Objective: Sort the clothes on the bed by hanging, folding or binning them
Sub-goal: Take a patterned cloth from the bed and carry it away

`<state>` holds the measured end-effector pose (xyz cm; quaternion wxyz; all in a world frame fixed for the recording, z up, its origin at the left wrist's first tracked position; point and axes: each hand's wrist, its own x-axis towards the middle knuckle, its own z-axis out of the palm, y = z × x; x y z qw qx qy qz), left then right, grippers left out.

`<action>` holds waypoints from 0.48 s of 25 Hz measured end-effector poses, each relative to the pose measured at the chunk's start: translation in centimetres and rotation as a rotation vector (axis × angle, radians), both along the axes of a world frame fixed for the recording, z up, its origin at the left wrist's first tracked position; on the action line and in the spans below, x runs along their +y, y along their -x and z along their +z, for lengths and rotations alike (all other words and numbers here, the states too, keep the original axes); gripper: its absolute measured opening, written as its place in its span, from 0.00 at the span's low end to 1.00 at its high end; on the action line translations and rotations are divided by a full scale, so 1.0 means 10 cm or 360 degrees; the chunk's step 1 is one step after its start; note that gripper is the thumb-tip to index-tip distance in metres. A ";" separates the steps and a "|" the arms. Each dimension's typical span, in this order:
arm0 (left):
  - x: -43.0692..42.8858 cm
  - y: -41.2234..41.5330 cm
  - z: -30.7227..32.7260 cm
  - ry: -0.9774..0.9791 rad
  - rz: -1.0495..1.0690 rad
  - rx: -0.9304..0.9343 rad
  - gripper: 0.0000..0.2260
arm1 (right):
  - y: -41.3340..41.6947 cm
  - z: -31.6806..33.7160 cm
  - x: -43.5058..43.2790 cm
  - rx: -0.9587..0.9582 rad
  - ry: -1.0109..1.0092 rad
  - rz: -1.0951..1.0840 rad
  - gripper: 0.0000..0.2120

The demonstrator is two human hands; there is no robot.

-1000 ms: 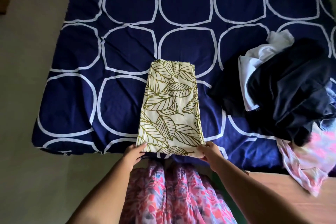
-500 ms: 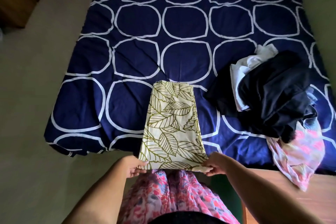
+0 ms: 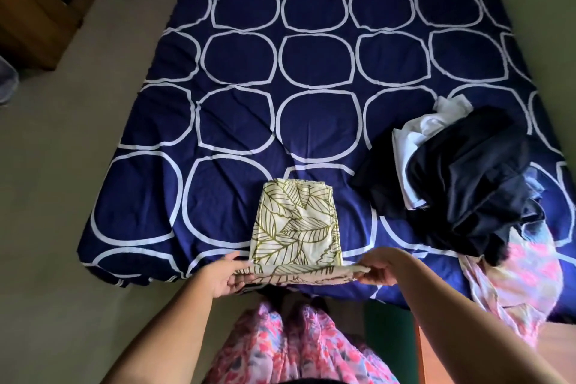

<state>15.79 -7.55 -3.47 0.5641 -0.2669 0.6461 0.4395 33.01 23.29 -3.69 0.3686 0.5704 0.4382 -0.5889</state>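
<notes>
Our left hand and right hand pinch the leaf-print cloth's near edge. Fingers grip it above the bed.

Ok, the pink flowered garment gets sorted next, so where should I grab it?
Probably grip the pink flowered garment by its loose end hanging over the near bed edge, coming from the near side. Its upper part seems tucked under the dark clothes pile, so that end is freest. The left hand and right hand hold the leaf-print cloth.
</notes>
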 end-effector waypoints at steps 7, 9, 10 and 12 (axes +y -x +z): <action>0.67 0.67 -0.29 -0.0251 0.0707 0.0083 0.07 | 0.87 -0.05 0.43 0.0254 -0.0137 -0.0411 0.10; 0.85 0.85 -0.39 -0.0254 0.0807 0.0089 0.08 | 1.06 -0.12 0.51 0.0290 -0.0160 -0.0553 0.11; 0.93 0.93 -0.43 -0.0256 0.0828 0.0109 0.08 | 1.13 -0.15 0.54 0.0304 -0.0188 -0.0601 0.12; 1.10 1.08 -0.44 -0.0267 0.0793 0.0140 0.09 | 1.26 -0.23 0.60 0.0289 -0.0247 -0.0646 0.13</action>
